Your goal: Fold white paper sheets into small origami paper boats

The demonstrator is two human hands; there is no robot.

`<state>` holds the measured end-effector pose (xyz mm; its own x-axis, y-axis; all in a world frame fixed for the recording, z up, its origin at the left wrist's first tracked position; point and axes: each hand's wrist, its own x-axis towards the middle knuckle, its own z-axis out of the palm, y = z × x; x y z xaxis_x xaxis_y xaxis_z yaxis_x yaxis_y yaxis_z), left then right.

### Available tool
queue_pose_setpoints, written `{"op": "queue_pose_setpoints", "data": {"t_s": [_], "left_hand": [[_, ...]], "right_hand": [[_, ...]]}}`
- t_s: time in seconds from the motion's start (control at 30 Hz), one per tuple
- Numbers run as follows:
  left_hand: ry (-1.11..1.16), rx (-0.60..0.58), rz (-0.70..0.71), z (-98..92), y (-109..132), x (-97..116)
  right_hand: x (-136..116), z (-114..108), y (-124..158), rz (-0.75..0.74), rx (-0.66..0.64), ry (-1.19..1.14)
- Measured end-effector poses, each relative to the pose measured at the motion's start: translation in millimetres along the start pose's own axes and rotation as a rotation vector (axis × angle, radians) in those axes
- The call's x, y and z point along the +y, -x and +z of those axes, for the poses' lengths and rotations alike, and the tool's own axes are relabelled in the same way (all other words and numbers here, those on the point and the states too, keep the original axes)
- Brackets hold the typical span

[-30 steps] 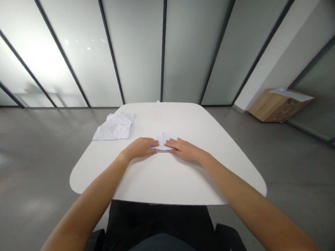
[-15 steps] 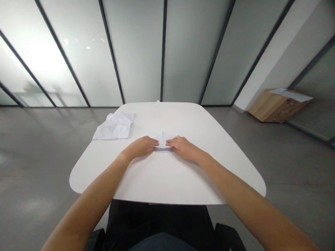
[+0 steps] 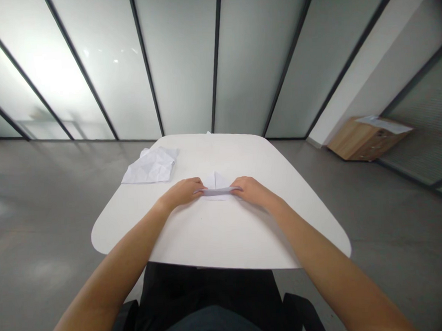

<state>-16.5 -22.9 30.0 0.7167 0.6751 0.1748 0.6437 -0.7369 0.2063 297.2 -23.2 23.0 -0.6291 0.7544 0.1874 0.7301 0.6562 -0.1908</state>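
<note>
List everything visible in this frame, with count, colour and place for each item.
folded paper: 1, white, on the table between the hands
crumpled paper sheet: 1, white, on the table, left of the folded paper
table: 1, white, in front of the person
wooden drawer cabinet: 1, light brown, on the floor at far right
paper stack: 1, white, on the cabinet
glass wall panels: several, frosted, dark frames, beyond the table
floor: 1, grey, around the table
chair armrests: 2, black, beside the person
left hand: 1, at the folded paper's left end
right hand: 1, at its right end
</note>
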Motion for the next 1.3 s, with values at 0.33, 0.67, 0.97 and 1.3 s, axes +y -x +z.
{"op": "queue_pose_setpoints", "data": {"t_s": [0.33,0.67,0.97,1.3], "left_hand": [[-0.044,0.025,-0.035,-4.4,0,-5],[-0.11,0.12,-0.182,2.9,-4,7],[-0.118,0.131,-0.233,12.3,-12,2],[-0.008,0.137,-0.174,14.1,-8,-13]], "right_hand": [[1,-7,6,0.182,-0.003,0.026],[-9,0,0,0.281,0.06,0.048],[-8,9,-3,0.281,0.096,0.083],[8,16,-5,0.251,0.084,0.019]]}}
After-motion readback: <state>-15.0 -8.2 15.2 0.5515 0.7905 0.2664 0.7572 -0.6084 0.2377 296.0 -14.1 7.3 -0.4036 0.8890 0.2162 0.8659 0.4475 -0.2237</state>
